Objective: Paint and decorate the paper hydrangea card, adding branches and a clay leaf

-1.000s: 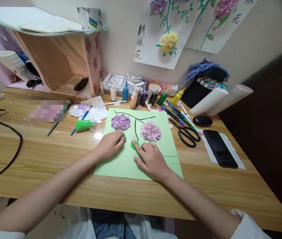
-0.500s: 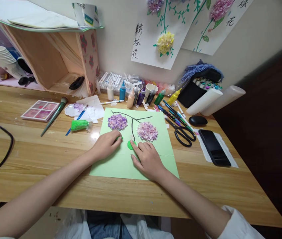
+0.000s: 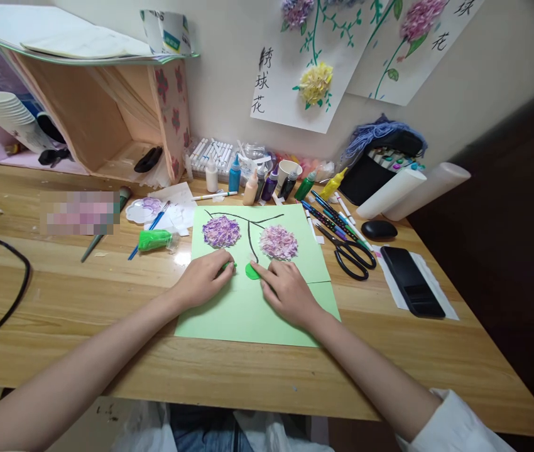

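Note:
A light green paper [image 3: 248, 320] lies flat on the desk, with a dark branching stem [image 3: 249, 235] and two raised flowers, a purple one [image 3: 221, 231] and a pinker one [image 3: 279, 242]. A flattened disc of bright green modelling clay [image 3: 251, 272] sits at the stem's lower end. My right hand [image 3: 288, 292] touches this disc with its stretched index fingertip; the other fingers are loosely bent. My left hand [image 3: 205, 276] rests on the paper's left side, fingers curled round a small bit of green clay [image 3: 234, 266] that shows at the fingertips.
Left of the paper lie a green clay packet [image 3: 154, 240], a paintbrush [image 3: 149, 230] and a flower-shaped palette [image 3: 137, 211]. Small paint bottles [image 3: 250, 188] line the back. Scissors [image 3: 352, 257], pens [image 3: 330, 216] and a phone [image 3: 411, 280] lie to the right.
The right index fingertip has shifted slightly right and up on the green disc, showing more of it. The paper has turned a little. The left hand keeps its curled grip.

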Demonstrator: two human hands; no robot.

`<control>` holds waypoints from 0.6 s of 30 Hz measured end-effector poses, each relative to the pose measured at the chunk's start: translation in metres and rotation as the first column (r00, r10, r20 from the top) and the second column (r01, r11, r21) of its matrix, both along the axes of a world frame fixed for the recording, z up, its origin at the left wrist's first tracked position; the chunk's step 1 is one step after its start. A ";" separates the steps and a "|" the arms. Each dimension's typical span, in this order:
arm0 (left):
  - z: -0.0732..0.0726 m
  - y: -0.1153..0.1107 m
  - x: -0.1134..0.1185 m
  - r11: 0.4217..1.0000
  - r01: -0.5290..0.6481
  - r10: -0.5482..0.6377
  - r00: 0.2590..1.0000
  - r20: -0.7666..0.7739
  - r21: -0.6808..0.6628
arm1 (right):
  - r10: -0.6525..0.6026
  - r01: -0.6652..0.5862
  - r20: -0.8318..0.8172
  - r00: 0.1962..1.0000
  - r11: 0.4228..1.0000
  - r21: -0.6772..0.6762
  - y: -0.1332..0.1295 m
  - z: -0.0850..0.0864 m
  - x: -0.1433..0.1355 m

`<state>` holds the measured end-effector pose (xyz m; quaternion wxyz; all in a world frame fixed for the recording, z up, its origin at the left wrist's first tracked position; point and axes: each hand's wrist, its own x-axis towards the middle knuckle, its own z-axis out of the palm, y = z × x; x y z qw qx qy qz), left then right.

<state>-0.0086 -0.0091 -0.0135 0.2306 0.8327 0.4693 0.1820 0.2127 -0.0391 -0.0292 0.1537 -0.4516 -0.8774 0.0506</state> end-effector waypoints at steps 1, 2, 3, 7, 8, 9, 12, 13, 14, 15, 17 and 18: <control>0.000 0.000 0.000 1.000 0.008 -0.008 1.000 -0.006 -0.004 | 0.014 -0.014 -0.022 1.000 1.000 0.002 0.004 0.000 0.003; 0.001 0.000 0.000 1.000 0.017 -0.017 1.000 -0.013 -0.010 | 0.024 -0.023 -0.043 0.999 1.000 0.010 0.006 -0.001 0.005; 0.001 0.000 0.000 1.000 0.025 -0.025 0.999 -0.019 -0.017 | 0.031 -0.030 -0.058 0.998 0.999 0.025 0.008 -0.001 0.007; 0.002 0.001 0.002 0.999 0.035 -0.036 0.998 -0.049 -0.023 | 0.052 -0.050 -0.021 0.998 0.994 0.095 0.007 -0.002 0.007; 0.002 0.001 0.002 0.999 0.035 -0.036 0.998 -0.058 -0.022 | 0.059 -0.058 0.000 0.998 0.992 0.108 0.006 -0.002 0.006; 0.002 0.001 0.002 0.999 0.033 -0.035 0.997 -0.066 -0.020 | 0.066 -0.068 0.019 0.998 0.991 0.119 0.004 -0.002 0.004; 0.001 0.001 0.002 0.999 0.027 -0.029 0.996 -0.079 -0.023 | 0.065 -0.076 0.082 0.995 0.986 0.147 0.002 0.000 0.000; 0.001 0.001 0.002 0.999 0.026 -0.028 0.996 -0.080 -0.025 | 0.057 -0.072 0.101 0.993 0.986 0.152 0.001 0.000 -0.001; 0.001 0.001 0.002 0.999 0.026 -0.028 0.996 -0.082 -0.028 | 0.051 -0.069 0.114 0.992 0.986 0.152 0.000 0.001 -0.001; 0.001 0.001 0.002 0.999 0.025 -0.027 0.996 -0.085 -0.029 | 0.048 -0.065 0.118 0.992 0.987 0.145 0.000 0.001 -0.001; 0.001 0.001 0.002 0.999 0.024 -0.027 0.995 -0.092 -0.029 | 0.055 -0.066 0.101 0.993 0.992 0.109 0.000 0.001 0.000; 0.001 0.001 0.002 0.999 0.025 -0.028 0.995 -0.095 -0.029 | 0.067 -0.075 0.088 0.994 0.993 0.088 -0.001 0.002 0.001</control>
